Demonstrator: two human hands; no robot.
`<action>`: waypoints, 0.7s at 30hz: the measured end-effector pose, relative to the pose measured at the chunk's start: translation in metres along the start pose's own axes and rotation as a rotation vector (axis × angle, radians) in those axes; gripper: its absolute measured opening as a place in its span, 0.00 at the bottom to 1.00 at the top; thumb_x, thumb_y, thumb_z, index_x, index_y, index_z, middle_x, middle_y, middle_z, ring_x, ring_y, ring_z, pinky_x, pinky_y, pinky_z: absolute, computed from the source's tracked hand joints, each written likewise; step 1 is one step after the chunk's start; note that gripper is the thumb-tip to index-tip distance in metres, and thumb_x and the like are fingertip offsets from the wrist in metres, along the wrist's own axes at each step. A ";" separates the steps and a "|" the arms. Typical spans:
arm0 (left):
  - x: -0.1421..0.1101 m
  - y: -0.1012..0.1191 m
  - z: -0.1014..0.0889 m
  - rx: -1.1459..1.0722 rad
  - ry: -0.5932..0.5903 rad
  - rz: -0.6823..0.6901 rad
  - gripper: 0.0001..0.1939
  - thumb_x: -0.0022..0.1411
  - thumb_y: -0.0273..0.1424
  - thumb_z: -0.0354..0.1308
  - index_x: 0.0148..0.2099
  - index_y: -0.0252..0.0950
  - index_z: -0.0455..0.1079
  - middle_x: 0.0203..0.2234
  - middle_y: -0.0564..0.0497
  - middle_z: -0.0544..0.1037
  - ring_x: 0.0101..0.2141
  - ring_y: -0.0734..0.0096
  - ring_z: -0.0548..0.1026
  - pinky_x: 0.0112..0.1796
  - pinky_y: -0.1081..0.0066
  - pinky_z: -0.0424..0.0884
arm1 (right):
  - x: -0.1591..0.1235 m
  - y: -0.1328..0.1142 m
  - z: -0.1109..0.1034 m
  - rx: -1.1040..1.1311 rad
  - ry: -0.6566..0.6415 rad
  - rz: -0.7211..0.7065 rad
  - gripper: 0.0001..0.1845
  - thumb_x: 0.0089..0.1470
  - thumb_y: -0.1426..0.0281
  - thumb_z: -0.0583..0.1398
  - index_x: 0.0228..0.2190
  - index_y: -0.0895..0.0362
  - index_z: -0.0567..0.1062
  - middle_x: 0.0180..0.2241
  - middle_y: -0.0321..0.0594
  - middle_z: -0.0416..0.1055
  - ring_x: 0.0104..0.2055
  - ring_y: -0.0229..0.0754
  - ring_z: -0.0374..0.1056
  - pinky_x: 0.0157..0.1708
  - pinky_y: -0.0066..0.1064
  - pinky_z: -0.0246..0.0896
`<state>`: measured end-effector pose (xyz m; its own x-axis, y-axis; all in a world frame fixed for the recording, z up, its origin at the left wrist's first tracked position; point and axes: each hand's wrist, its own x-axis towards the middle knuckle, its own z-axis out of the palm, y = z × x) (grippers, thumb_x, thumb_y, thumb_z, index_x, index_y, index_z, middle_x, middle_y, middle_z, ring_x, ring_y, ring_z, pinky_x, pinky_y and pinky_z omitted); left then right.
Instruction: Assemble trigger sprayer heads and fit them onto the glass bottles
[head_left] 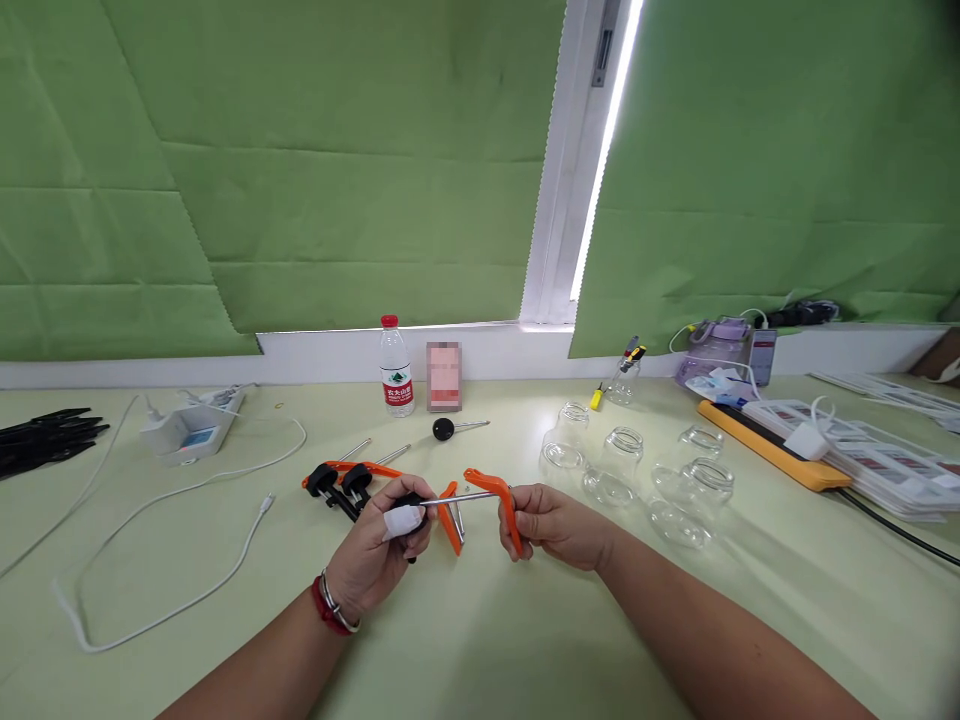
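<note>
My left hand [394,535], with white tape on its thumb, is closed round a black part whose metal rod [465,498] points right. My right hand [551,525] grips a bent orange crank handle [511,515]. The rod's tip meets the upper part of this handle; whether it passes through a hole I cannot tell. Behind my left hand lie black parts with metal rods [322,480] and another orange handle [384,468]. One more orange piece [451,520] rests on the table between my hands. Farther back is a round black piece with a rod [444,429].
Several clear glass jars [611,468] stand to the right, one farther back holding screwdrivers [628,362]. A water bottle [397,370] and a pink box [444,377] are at the back. To the left are a power strip [199,428], a white cable [225,590] and black gloves [49,440].
</note>
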<state>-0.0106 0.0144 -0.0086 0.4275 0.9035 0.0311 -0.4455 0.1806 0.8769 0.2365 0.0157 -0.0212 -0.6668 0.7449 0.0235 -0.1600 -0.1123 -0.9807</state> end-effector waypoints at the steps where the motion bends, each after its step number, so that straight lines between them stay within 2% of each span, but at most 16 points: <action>1: -0.001 0.001 0.001 0.007 -0.015 -0.006 0.10 0.49 0.28 0.62 0.36 0.36 0.68 0.26 0.53 0.70 0.19 0.83 0.59 0.21 0.77 0.52 | 0.000 -0.001 -0.001 -0.010 -0.017 0.004 0.15 0.52 0.59 0.62 0.29 0.60 0.71 0.25 0.40 0.72 0.24 0.35 0.61 0.26 0.29 0.51; 5: -0.005 0.003 0.005 0.046 -0.076 -0.046 0.14 0.46 0.27 0.62 0.38 0.37 0.67 0.27 0.54 0.68 0.19 0.84 0.57 0.21 0.78 0.51 | -0.002 -0.001 -0.006 -0.019 -0.077 0.006 0.15 0.51 0.60 0.62 0.28 0.61 0.72 0.25 0.40 0.72 0.24 0.34 0.62 0.26 0.27 0.52; 11: -0.005 0.003 0.006 0.151 -0.087 -0.125 0.17 0.42 0.23 0.65 0.36 0.37 0.66 0.26 0.54 0.67 0.24 0.81 0.60 0.22 0.79 0.52 | -0.003 0.001 -0.010 -0.011 -0.199 -0.007 0.15 0.51 0.60 0.62 0.29 0.62 0.72 0.27 0.41 0.73 0.25 0.33 0.63 0.27 0.26 0.55; 21: -0.005 0.000 0.010 0.218 -0.112 -0.086 0.16 0.42 0.24 0.66 0.35 0.36 0.65 0.26 0.54 0.68 0.26 0.77 0.64 0.25 0.78 0.59 | -0.004 -0.001 -0.008 -0.044 -0.123 -0.037 0.16 0.50 0.60 0.63 0.27 0.62 0.73 0.25 0.40 0.72 0.25 0.34 0.63 0.26 0.27 0.54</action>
<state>-0.0050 0.0064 -0.0037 0.5463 0.8376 -0.0057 -0.2286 0.1556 0.9610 0.2449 0.0183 -0.0215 -0.7455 0.6616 0.0812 -0.1561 -0.0549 -0.9862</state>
